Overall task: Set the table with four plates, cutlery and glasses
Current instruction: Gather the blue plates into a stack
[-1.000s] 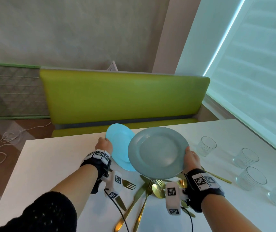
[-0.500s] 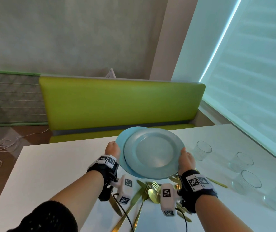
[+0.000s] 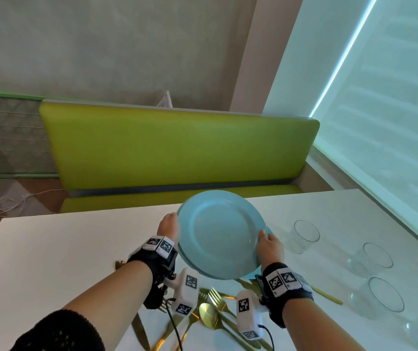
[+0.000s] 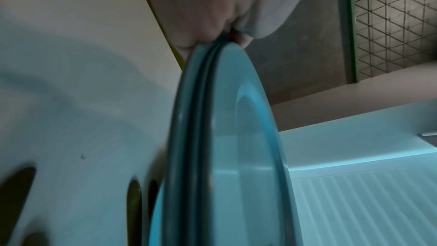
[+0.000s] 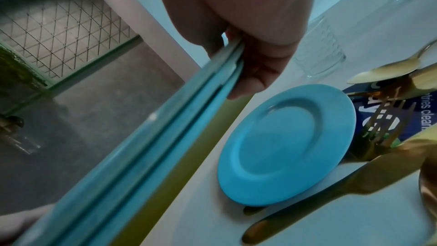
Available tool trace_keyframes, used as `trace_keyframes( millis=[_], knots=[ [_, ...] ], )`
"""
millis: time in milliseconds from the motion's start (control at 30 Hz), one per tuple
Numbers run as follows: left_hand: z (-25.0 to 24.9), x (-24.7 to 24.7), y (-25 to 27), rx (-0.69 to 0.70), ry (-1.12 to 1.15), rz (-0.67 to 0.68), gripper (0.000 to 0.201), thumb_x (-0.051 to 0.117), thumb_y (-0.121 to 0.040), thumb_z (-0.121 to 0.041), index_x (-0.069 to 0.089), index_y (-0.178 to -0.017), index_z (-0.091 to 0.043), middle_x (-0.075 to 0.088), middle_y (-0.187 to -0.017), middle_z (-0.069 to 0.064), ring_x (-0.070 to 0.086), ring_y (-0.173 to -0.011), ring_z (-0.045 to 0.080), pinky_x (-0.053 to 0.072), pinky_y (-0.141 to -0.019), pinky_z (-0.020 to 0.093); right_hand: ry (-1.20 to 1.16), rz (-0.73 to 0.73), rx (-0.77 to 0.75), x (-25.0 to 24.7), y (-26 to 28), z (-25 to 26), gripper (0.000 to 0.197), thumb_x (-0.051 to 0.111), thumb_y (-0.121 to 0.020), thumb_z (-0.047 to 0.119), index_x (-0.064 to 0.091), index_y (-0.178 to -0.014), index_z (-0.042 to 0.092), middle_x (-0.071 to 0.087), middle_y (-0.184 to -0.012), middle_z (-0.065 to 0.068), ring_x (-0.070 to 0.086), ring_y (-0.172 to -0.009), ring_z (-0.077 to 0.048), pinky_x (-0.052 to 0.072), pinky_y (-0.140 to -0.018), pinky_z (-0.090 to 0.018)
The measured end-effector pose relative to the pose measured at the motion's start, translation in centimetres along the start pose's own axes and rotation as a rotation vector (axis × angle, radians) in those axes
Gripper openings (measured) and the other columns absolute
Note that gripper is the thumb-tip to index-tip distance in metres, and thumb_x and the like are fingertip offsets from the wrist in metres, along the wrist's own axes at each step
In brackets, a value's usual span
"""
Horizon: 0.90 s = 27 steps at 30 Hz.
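Note:
Both my hands hold a stack of blue plates (image 3: 220,234) above the white table (image 3: 63,249). My left hand (image 3: 168,225) grips the stack's left rim and my right hand (image 3: 268,247) grips its right rim, thumb on top. The left wrist view shows the stacked rims (image 4: 203,119) edge-on, pinched in the left hand (image 4: 224,6). In the right wrist view the right hand (image 5: 248,25) clamps the rims (image 5: 141,147). Below them another blue plate (image 5: 288,145) lies flat on the table. Gold cutlery (image 3: 210,315) is piled beneath my wrists.
Several clear glasses (image 3: 304,235) stand along the table's right side, near the window. A green bench (image 3: 177,148) runs behind the far table edge. A gold knife (image 5: 354,184) and a blue printed packet (image 5: 425,119) lie beside the flat plate.
A second ago each hand held one plate side by side. The plates slid together, and both hands now hold them as one stack, moved slightly forward.

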State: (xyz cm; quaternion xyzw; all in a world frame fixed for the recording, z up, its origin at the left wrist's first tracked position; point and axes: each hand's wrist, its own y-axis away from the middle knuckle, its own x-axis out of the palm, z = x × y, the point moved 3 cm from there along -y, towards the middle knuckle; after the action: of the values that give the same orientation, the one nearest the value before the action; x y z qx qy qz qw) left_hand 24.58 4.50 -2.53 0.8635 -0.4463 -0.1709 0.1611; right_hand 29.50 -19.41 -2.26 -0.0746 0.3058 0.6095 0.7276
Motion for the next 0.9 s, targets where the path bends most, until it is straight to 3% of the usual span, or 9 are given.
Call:
trace_keyframes(
  millis=[67,133,200,333,433,500,633,767,900],
  knots=[
    [0.0,0.4,-0.4,-0.028,0.021,-0.021,0.056,0.025,-0.099,-0.04,0.061,-0.117,-0.001,0.061,-0.124,0.022,0.058,-0.115,0.037,0.044,-0.103,0.047,0.009,0.044,-0.003,0.9,-1.1,-0.6,0.037,0.039,-0.097,0.032,0.064,-0.103,0.007,0.064,-0.102,-0.015,0.058,-0.097,-0.031,0.045,-0.09,-0.04],
    [-0.1,0.8,-0.7,-0.031,-0.017,-0.02,0.059,0.023,-0.098,-0.046,0.062,-0.119,-0.007,0.061,-0.126,0.019,0.058,-0.115,0.036,0.044,-0.103,0.046,0.019,0.083,-0.013,1.4,-2.1,-0.9,0.032,0.041,-0.096,0.032,0.063,-0.088,0.01,0.062,-0.09,-0.012,0.057,-0.086,-0.028,0.047,-0.086,-0.04],
    [-0.1,0.9,-1.1,-0.011,-0.068,-0.039,0.057,0.022,-0.1,-0.041,0.06,-0.122,-0.005,0.059,-0.128,0.019,0.056,-0.117,0.036,0.042,-0.104,0.043,0.009,0.139,-0.015,1.7,-3.0,-1.1,0.032,0.042,-0.097,0.034,0.062,-0.082,0.013,0.06,-0.079,-0.008,0.055,-0.077,-0.026,0.051,-0.078,-0.038],
    [0.9,0.0,-2.8,-0.069,-0.171,-0.125,0.056,0.024,-0.101,-0.035,0.058,-0.12,0.004,0.056,-0.129,0.025,0.054,-0.117,0.037,0.042,-0.099,0.037,0.03,0.295,0.003,1.6,-5.0,-1.1,0.039,0.037,-0.099,0.043,0.065,-0.09,0.016,0.064,-0.085,-0.006,0.056,-0.075,-0.022,0.05,-0.067,-0.034],
    [1.7,-0.6,-3.6,-0.112,-0.198,-0.152,0.057,0.024,-0.102,-0.034,0.055,-0.124,0.007,0.053,-0.133,0.027,0.051,-0.121,0.038,0.039,-0.098,0.036,0.29,0.222,0.01,0.0,-7.8,-2.1,0.053,0.026,-0.102,0.041,0.062,-0.116,0.005,0.065,-0.112,-0.015,0.058,-0.104,-0.03,0.043,-0.093,-0.036],
    [2.0,-0.9,-4.0,-0.126,-0.193,-0.172,0.057,0.023,-0.102,-0.034,0.054,-0.124,0.008,0.053,-0.132,0.027,0.051,-0.12,0.039,0.039,-0.096,0.035,0.43,0.12,0.067,-1.1,-9.5,-3.4,0.054,0.027,-0.102,0.038,0.056,-0.123,-0.002,0.058,-0.126,-0.021,0.053,-0.118,-0.033,0.038,-0.1,-0.036],
    [2.0,-1.2,-4.6,-0.157,-0.154,-0.202,0.055,0.025,-0.102,-0.035,0.053,-0.128,0.004,0.052,-0.135,0.024,0.05,-0.122,0.038,0.039,-0.099,0.035,0.609,0.054,0.187,-0.7,-10.7,-5.8,0.047,0.045,-0.095,0.035,0.05,-0.125,-0.001,0.056,-0.125,-0.023,0.049,-0.119,-0.036,0.038,-0.099,-0.038],
    [1.9,-0.9,-5.0,-0.157,-0.156,-0.21,0.055,0.025,-0.102,-0.036,0.054,-0.126,0.003,0.053,-0.133,0.024,0.052,-0.12,0.038,0.04,-0.1,0.036,0.684,0.057,0.265,0.0,-11.2,-6.1,0.044,0.048,-0.093,0.025,0.042,-0.128,0.001,0.052,-0.129,-0.021,0.045,-0.122,-0.034,0.034,-0.1,-0.036],
    [1.8,-0.3,-4.8,-0.153,-0.135,-0.194,0.054,0.026,-0.102,-0.036,0.054,-0.126,0.003,0.054,-0.133,0.023,0.053,-0.12,0.038,0.04,-0.101,0.036,0.583,0.096,0.29,1.0,-12.5,-7.1,0.045,0.056,-0.082,0.022,0.054,-0.121,-0.002,0.062,-0.118,-0.021,0.056,-0.112,-0.034,0.041,-0.102,-0.041]
  ],
)
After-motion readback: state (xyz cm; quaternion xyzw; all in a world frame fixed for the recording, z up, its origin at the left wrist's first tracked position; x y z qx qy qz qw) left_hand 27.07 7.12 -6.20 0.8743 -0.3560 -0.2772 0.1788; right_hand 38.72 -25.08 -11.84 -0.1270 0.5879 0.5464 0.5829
